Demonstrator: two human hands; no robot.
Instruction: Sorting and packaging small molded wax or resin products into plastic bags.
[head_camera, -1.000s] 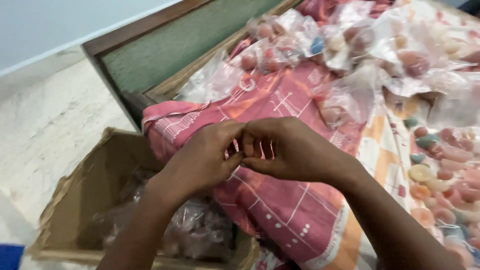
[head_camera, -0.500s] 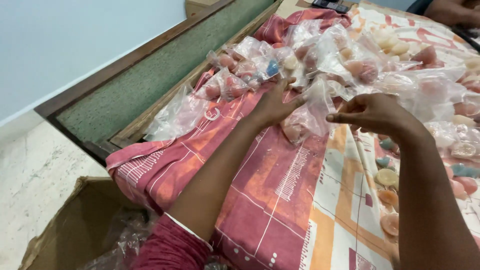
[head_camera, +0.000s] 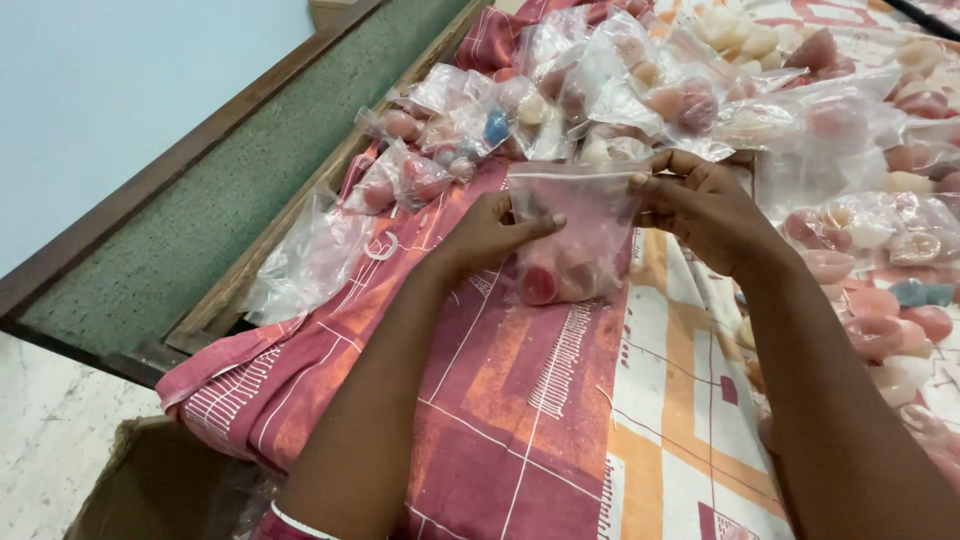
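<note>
My left hand (head_camera: 490, 232) and my right hand (head_camera: 705, 205) hold up a small clear zip bag (head_camera: 575, 230) between them, each pinching a top corner. Inside, at the bottom of the bag, lie a few pink and red rounded pieces (head_camera: 555, 283). The bag hangs just above a pink and orange patterned cloth (head_camera: 500, 400) that covers the table.
Many more clear bags of pink, cream and blue pieces (head_camera: 560, 90) are piled beyond the hands. Loose pink and cream pieces (head_camera: 900, 310) lie at the right. A wooden-framed green board (head_camera: 200, 230) runs along the left. A cardboard box (head_camera: 150, 490) sits on the floor below.
My hands left the cloth's near edge, reached up into the pile of bags, and now hold one filled bag by its top. The view has shifted up the table.
</note>
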